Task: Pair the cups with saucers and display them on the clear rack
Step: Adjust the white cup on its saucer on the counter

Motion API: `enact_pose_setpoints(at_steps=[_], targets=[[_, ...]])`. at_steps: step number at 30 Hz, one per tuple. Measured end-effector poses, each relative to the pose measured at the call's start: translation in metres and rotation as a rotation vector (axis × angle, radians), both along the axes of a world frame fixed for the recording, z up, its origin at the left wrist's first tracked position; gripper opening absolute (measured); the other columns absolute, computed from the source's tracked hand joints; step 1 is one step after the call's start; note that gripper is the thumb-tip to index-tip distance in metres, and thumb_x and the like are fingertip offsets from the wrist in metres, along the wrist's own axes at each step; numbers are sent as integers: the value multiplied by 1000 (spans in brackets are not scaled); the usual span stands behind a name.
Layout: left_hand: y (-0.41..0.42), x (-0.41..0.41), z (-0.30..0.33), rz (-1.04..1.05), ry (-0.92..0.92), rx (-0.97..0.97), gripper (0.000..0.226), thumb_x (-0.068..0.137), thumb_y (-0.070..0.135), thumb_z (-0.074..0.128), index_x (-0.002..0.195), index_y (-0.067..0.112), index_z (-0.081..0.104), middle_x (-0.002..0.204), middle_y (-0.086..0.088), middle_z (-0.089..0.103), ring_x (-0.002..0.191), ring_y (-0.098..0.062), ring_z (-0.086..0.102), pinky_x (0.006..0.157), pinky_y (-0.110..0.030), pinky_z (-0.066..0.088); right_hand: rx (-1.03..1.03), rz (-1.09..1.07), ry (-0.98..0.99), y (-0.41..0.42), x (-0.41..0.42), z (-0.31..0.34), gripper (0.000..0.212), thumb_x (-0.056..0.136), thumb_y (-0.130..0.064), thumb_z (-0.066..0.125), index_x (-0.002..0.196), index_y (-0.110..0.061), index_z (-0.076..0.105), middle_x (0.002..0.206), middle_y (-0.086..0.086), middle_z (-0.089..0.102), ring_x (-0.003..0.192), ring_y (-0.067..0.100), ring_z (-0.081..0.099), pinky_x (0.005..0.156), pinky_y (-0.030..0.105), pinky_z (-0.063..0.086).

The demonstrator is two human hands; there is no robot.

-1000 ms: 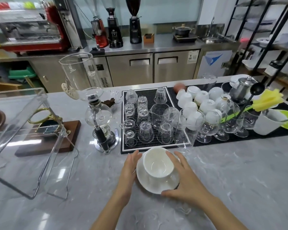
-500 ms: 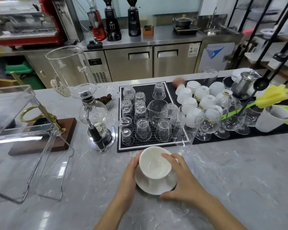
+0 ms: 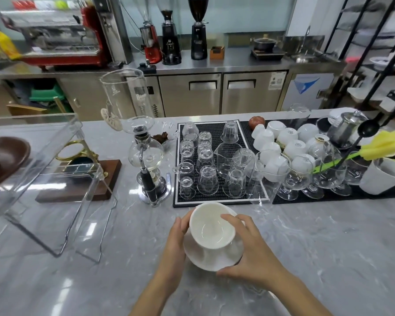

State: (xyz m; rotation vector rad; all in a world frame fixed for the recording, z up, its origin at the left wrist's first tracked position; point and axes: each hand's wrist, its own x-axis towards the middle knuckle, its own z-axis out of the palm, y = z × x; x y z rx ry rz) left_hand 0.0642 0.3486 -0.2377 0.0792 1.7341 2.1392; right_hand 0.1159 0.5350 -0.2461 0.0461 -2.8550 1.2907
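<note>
Holding one pairing, both hands grip cup (image 3: 212,229) and saucer (image 3: 212,256): left hand (image 3: 174,245), right hand (image 3: 251,249). Next, probably, comes a level carry to the rack (image 3: 43,179) at nine o'clock on the desk (image 3: 328,258).

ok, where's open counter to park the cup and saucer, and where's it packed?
Bare marble right of the right hand, below the black mats. Another bare strip between the left hand and the clear rack. The mats are crowded with glasses and upturned white cups.

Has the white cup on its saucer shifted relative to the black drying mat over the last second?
Cannot tell. The white cup on the white saucer sits just before the black rubber mat throughout; apparent shifts match head-camera motion.
</note>
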Motion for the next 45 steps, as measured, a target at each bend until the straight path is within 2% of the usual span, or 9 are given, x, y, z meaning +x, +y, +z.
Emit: enact_pose_setpoints(at_steps=[7, 11, 16, 22, 30, 34, 39, 43, 45], targets=[[-43, 20, 18, 66, -5, 6, 57, 92, 59, 25, 125, 39, 67, 134, 8, 66, 134, -14, 52, 115, -46, 35, 23, 99, 49, -35, 7, 29, 110, 44, -51, 89, 136, -55, 28, 134, -24, 19, 124, 6, 36, 101, 27, 43], [-66, 32, 25, 115, 14, 41, 61, 93, 58, 25, 129, 32, 66, 138, 6, 64, 138, -15, 48, 122, -51, 23, -4, 149, 77, -55, 13, 39, 110, 44, -50, 89, 135, -59, 27, 136, -25, 19, 125, 0, 35, 98, 20, 40], [-110, 54, 35, 196, 21, 96, 65, 92, 55, 25, 137, 22, 59, 139, 3, 63, 137, -14, 50, 122, -46, 26, -5, 257, 88, -96, 14, 48, 110, 46, -47, 89, 134, -62, 26, 135, -29, 17, 120, -11, 31, 90, 0, 32], [-171, 85, 33, 326, -9, 132, 67, 91, 55, 27, 138, 20, 58, 142, 3, 61, 138, -12, 49, 121, -43, 26, 42, 388, 99, -152, 19, 49, 112, 45, -54, 87, 136, -61, 22, 136, -22, 20, 124, -6, 30, 92, -1, 30], [-236, 126, 36, 467, -19, 191, 67, 87, 57, 38, 136, 17, 60, 141, 0, 62, 136, -16, 52, 116, -43, 30, 31, 531, 88, -222, 32, 52, 114, 45, -56, 87, 131, -68, 12, 132, -36, 8, 126, -14, 22, 92, -3, 28], [-273, 136, 43, 491, -50, 209, 67, 83, 57, 33, 133, 23, 63, 136, 3, 66, 132, -16, 56, 113, -42, 35, 42, 571, 83, -258, 32, 58, 113, 47, -54, 86, 129, -71, 10, 131, -38, 6, 129, -9, 25, 100, 14, 34], [-308, 134, 62, 543, 17, 222, 73, 73, 63, 49, 132, 23, 65, 139, 0, 64, 136, -19, 52, 118, -45, 29, 38, 632, 95, -300, 23, 74, 116, 47, -62, 84, 133, -66, 7, 135, -32, 8, 128, 4, 32, 105, 26, 37], [-346, 119, 75, 541, 46, 123, 64, 86, 58, 31, 130, 27, 66, 134, 5, 67, 127, -12, 60, 101, -37, 41, 7, 615, 159, -340, 10, 87, 116, 44, -62, 83, 136, -63, 11, 134, -31, 14, 129, 6, 33, 105, 25, 36], [-361, 107, 83, 542, 67, 62, 65, 88, 60, 28, 132, 28, 64, 134, 6, 67, 128, -12, 58, 104, -39, 41, -6, 587, 190, -355, 1, 93, 115, 43, -59, 85, 137, -61, 17, 134, -29, 19, 128, 7, 35, 105, 25, 37]])
